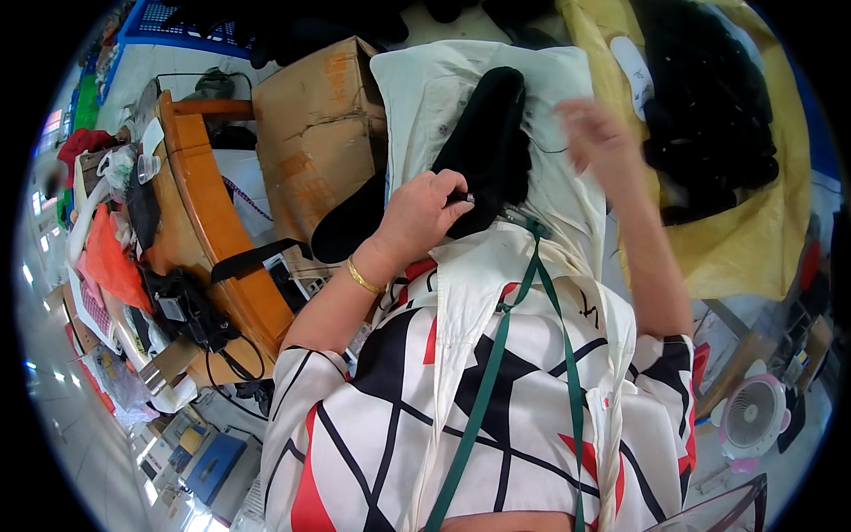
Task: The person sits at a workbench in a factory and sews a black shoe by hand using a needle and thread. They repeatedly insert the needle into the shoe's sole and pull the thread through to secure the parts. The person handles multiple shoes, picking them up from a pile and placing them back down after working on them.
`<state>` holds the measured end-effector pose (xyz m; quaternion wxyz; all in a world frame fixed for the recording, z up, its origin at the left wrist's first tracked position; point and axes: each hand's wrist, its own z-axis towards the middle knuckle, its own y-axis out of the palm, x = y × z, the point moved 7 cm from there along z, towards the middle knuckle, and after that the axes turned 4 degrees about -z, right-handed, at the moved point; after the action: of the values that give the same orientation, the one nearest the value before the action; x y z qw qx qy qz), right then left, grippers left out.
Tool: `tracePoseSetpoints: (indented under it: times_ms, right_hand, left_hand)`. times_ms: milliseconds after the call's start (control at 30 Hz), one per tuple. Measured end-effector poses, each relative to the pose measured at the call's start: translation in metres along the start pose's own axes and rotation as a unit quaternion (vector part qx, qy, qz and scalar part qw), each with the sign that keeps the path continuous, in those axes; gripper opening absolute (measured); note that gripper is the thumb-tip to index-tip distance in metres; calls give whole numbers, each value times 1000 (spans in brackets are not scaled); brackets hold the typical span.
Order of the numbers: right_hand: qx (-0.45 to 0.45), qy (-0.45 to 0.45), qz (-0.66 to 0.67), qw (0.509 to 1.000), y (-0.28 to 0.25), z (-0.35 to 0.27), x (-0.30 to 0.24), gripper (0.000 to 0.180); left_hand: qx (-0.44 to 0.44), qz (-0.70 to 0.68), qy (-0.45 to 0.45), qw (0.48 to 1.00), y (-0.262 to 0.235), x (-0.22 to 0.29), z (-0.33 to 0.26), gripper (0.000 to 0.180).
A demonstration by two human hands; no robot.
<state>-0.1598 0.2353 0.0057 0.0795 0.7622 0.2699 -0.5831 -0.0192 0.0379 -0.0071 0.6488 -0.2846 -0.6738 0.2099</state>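
My left hand (424,211) is closed, thumb and fingers pinching the near end of a black cloth shoe (486,133). The shoe lies lengthwise on a white cloth (409,80) spread before me, its toe pointing away. Beside my left wrist lies another black shoe-shaped piece (347,222), partly covered by my forearm. Raised to the right of the shoe, my right hand (605,142) is smeared by motion, so its fingers cannot be read. A thin dark thread (551,149) curves between the shoe and that hand.
A cardboard box (310,133) stands left of the cloth, beside a wooden chair (199,191) and heaped fabric scraps. On the right, yellow sheeting (745,257) bears a pile of black pieces (705,106) and a white insole (631,73). A small fan (753,410) stands lower right.
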Motion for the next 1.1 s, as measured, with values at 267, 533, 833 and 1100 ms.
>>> tracePoseSetpoints:
  times_ms: [267,533,833,1100]
  right_hand:
    - [-127,-147,-183,964,93,-37,21,14]
    - [-140,-171,-225,949,95,-45,20,15]
    - [-131,-186,-222,948,95,-45,18,16]
    - [-125,-197,-242,942,97,-46,15,13]
  left_hand:
    - [77,-7,15,997,-2,3,-7,21]
    - [131,-87,-64,985,-2,-8,-15,18]
    - [150,-67,-37,986,-2,-6,-16,19]
    - [164,-36,0,986,-1,-4,-17,19]
